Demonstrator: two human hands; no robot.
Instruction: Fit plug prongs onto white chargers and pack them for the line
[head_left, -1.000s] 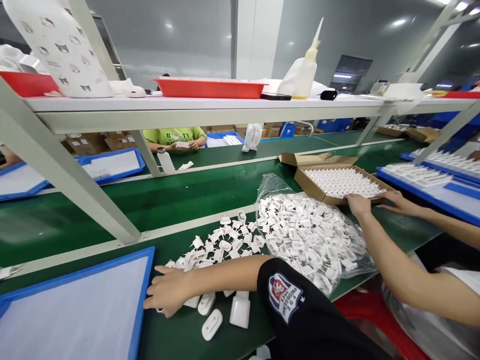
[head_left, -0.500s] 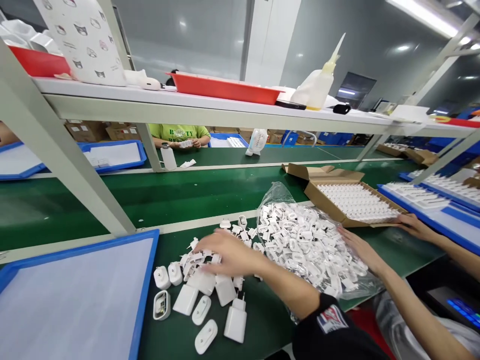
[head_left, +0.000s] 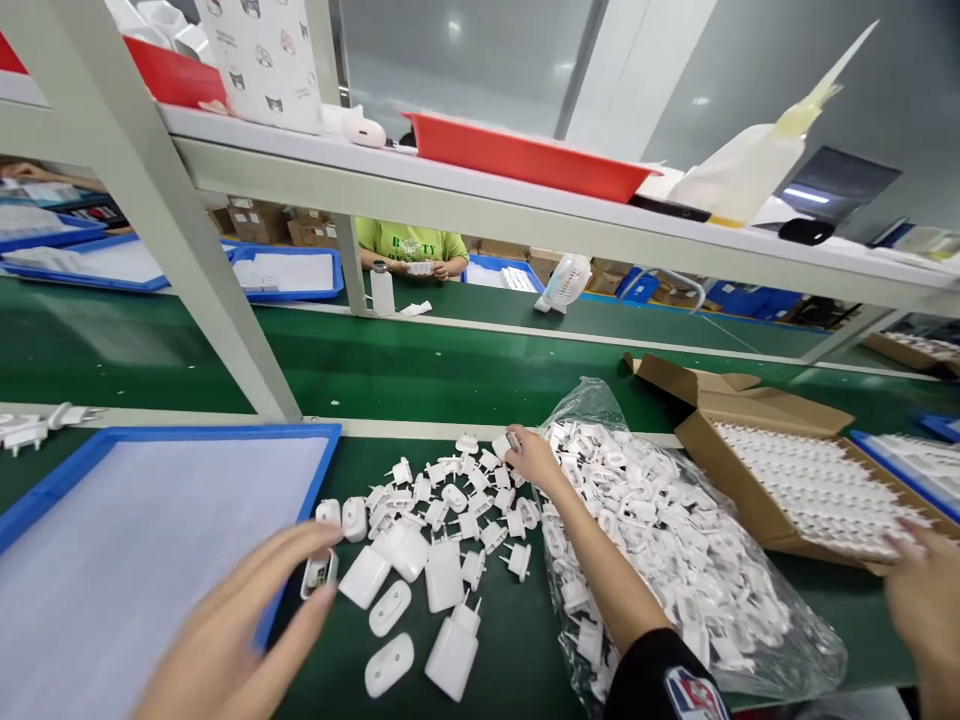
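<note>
Currently your left hand [head_left: 229,628] is open around a casing [head_left: 320,574] well left of the bag [head_left: 596,400], contact unclear; your right hand [head_left: 538,462] pinches a shell [head_left: 500,447] just left of the bag.

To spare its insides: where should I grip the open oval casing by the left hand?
Pinch the open casing by its outer walls, likely from the near side, where the left hand is: its opening faces up, showing inner parts.

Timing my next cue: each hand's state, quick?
Left hand: open, thumb and finger either side of a white casing.
Right hand: fingertips at a white piece; grip cannot be told.
</note>
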